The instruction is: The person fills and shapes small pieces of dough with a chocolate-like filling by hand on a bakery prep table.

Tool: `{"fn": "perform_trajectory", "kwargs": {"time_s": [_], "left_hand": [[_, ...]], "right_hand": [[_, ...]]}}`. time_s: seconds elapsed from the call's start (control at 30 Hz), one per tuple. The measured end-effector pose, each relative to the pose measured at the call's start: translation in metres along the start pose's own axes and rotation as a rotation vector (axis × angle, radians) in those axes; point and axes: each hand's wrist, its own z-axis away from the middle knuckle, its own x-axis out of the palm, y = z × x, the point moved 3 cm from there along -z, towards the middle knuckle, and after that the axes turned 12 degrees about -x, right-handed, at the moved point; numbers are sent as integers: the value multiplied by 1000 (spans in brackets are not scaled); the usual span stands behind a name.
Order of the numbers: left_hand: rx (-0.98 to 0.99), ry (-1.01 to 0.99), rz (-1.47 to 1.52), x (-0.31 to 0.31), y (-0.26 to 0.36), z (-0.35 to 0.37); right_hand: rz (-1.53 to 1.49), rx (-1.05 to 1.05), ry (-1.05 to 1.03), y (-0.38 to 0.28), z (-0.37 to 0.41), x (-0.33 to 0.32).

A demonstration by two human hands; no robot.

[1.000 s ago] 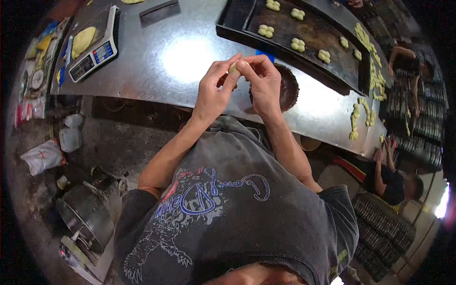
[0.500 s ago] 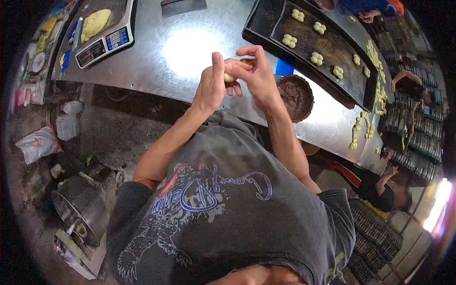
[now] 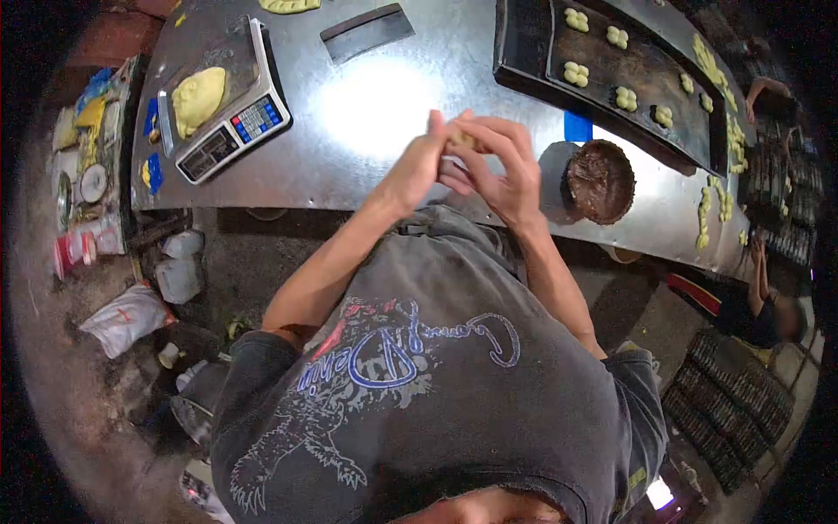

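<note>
In the head view, both my hands meet above the near edge of the metal table. My left hand (image 3: 417, 173) is closed around the underside of a small piece of pale yellow dough (image 3: 464, 138), mostly hidden by fingers. Over it curl the fingers of my right hand (image 3: 506, 170), pinching the dough from the other side. Just right of my right hand stands a round bowl of dark brown paste (image 3: 602, 182), its inside smeared. Past the bowl lies a dark baking tray (image 3: 583, 103) with several clusters of small dough balls.
A digital scale (image 3: 234, 133) at the left carries a yellow dough lump (image 3: 198, 100). A flat metal scraper (image 3: 367, 33) lies at the back. Dough strips (image 3: 705, 214) line the table's right end. Co-workers' arms (image 3: 768, 87) show at the far right. A white sack (image 3: 127, 319) sits on the floor.
My right fingers, spread earlier, now curl over the dough against my left hand. The camera view has turned, shifting table things rightward in the picture.
</note>
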Motion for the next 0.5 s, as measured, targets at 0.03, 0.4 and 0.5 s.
{"fn": "perform_trajectory", "kwargs": {"time_s": [0.03, 0.4, 0.5], "left_hand": [[-21, -33, -7, -2, 3, 0], [16, 291, 23, -125, 10, -74], [30, 401, 24, -168, 12, -105]], "right_hand": [[23, 48, 57, 0, 2, 0], [187, 720, -441, 110, 67, 20], [-64, 891, -485, 146, 47, 40]]}}
